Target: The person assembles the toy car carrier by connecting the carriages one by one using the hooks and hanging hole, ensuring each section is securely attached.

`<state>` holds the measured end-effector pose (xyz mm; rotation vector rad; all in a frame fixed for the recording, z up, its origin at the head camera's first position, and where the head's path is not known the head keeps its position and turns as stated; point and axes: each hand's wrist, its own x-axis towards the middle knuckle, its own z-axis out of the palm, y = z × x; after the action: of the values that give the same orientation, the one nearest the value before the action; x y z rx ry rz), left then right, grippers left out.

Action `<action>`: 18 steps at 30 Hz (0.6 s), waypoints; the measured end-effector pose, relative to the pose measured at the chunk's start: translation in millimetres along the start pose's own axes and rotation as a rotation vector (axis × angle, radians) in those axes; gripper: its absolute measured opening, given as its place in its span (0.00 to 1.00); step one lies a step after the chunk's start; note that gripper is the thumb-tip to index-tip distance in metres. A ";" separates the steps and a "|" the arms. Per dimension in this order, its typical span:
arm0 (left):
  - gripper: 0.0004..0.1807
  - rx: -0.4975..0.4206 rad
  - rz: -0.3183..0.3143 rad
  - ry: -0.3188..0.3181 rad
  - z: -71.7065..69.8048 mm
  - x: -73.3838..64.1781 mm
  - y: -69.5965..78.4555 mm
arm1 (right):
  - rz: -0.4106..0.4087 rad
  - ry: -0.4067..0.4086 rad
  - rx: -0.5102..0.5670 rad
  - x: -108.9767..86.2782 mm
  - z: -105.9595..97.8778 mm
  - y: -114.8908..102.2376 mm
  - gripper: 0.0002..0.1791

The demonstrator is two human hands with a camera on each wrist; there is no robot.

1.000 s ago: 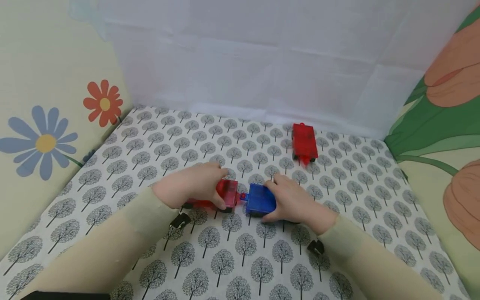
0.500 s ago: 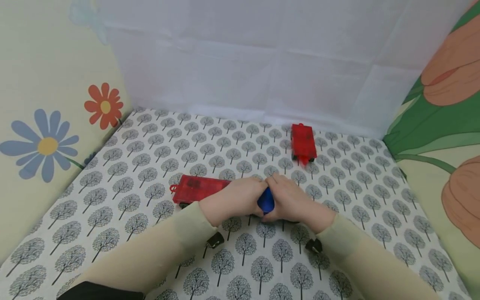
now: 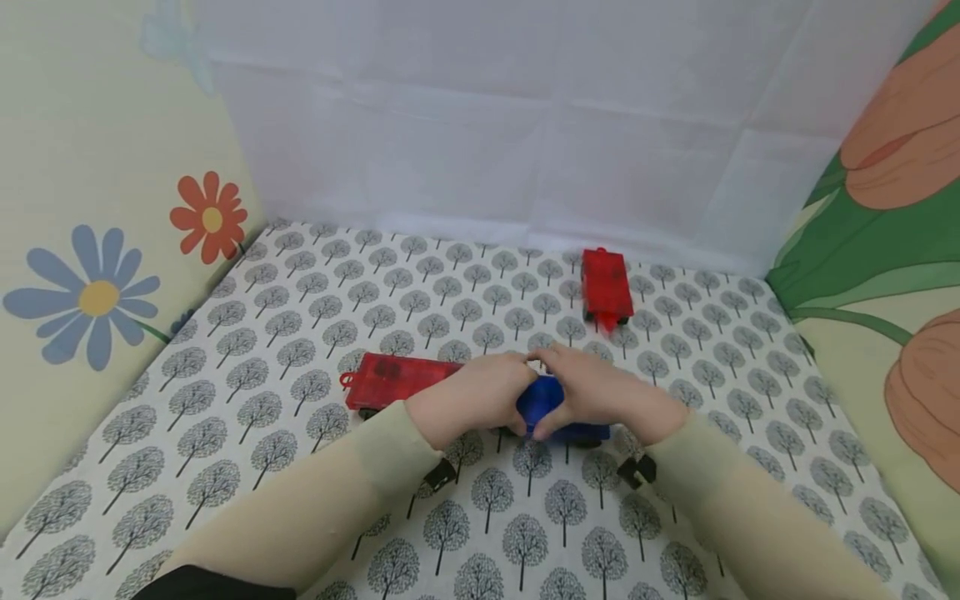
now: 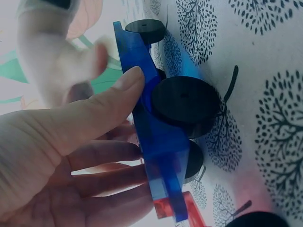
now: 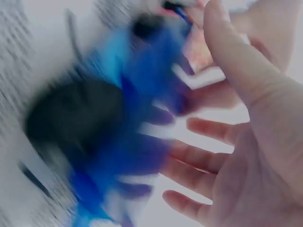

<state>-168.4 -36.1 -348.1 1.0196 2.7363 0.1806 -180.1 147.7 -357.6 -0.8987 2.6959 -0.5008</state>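
The blue toy wagon [image 3: 542, 398] (translucent plastic on black wheels [image 4: 184, 100]) sits on the tree-print cloth [image 3: 300, 467] between both hands. The left hand [image 3: 487, 387] clamps its left end between thumb and fingers; the right hand [image 3: 603, 387] has its fingers spread apart beside the other end. The left wrist view shows a red piece [image 4: 165, 207] at the wagon's coupling, hidden in the head view. Its long axis runs left to right, roughly in line with the red toy wagon [image 3: 397, 379], right end slightly nearer the person.

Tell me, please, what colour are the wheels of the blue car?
The wheels are black; the left wrist view shows them best.
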 end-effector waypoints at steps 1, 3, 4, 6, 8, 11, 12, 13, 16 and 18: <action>0.30 0.004 0.001 -0.002 -0.7 -0.1 0.4 | 0.023 0.000 0.031 0.3 -7.9 2.7 0.53; 0.30 0.011 0.003 -0.006 -1.7 -0.2 1.0 | 0.063 0.026 0.088 1.8 -23.9 12.0 0.43; 0.30 0.011 0.001 -0.006 -1.9 -0.4 1.1 | 0.078 0.051 0.105 3.1 -32.1 17.4 0.38; 0.31 0.010 -0.002 -0.004 -1.7 -0.8 1.4 | 0.115 0.106 0.144 6.2 -48.4 29.1 0.32; 0.31 0.014 -0.002 -0.003 -1.2 -1.0 1.5 | 0.152 0.151 0.157 10.4 -63.3 42.2 0.30; 0.31 0.017 -0.008 -0.005 -0.8 -0.9 1.8 | 0.238 0.202 0.164 15.4 -83.4 60.1 0.31; 0.31 0.017 -0.010 -0.007 -0.8 -0.8 2.0 | 0.269 0.217 0.170 17.1 -88.4 65.8 0.33; 0.32 0.019 -0.011 -0.009 -0.9 -0.9 2.1 | 0.307 0.228 0.175 18.4 -92.9 70.6 0.34; 0.32 0.023 -0.011 -0.015 -1.1 -1.0 2.5 | 0.394 0.254 0.191 22.1 -100.8 83.2 0.38; 0.32 0.021 -0.012 -0.018 -1.7 -1.3 2.5 | 0.429 0.266 0.198 25.1 -102.0 89.4 0.40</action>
<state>-166.3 -35.1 -345.7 1.0048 2.7327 0.1408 -281.8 223.8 -303.8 -0.1996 2.8863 -0.8141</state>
